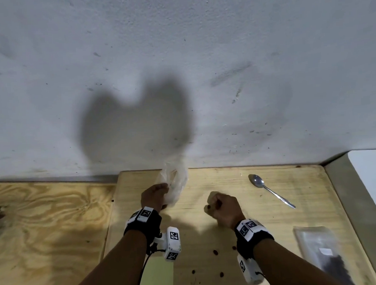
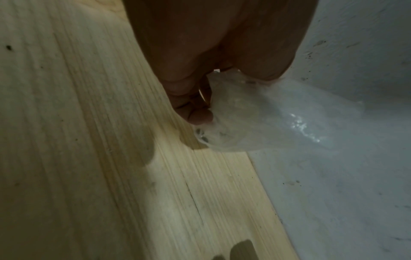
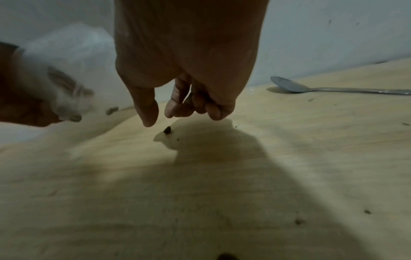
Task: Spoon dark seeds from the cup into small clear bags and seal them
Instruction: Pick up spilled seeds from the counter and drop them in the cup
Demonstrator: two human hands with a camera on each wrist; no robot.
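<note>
My left hand (image 1: 157, 195) grips a crumpled clear bag (image 1: 175, 182) near the table's back edge, by the wall. In the left wrist view its fingers (image 2: 195, 114) pinch the bag (image 2: 278, 119), which has a few dark seeds (image 2: 202, 135) in its lower corner. My right hand (image 1: 216, 204) hovers low over the table with its fingers curled and nothing in them. One loose dark seed (image 3: 167, 130) lies just under its thumb (image 3: 147, 121) and forefinger. The spoon (image 1: 270, 190) lies empty on the table to the right. No cup is in view.
A sealed clear bag with dark seeds (image 1: 323, 253) lies at the right front. Several loose seeds (image 1: 215, 252) are scattered on the light wooden table (image 1: 296, 224) between my forearms. A white wall (image 1: 179, 77) rises right behind the table. A darker plywood surface (image 1: 45, 226) adjoins on the left.
</note>
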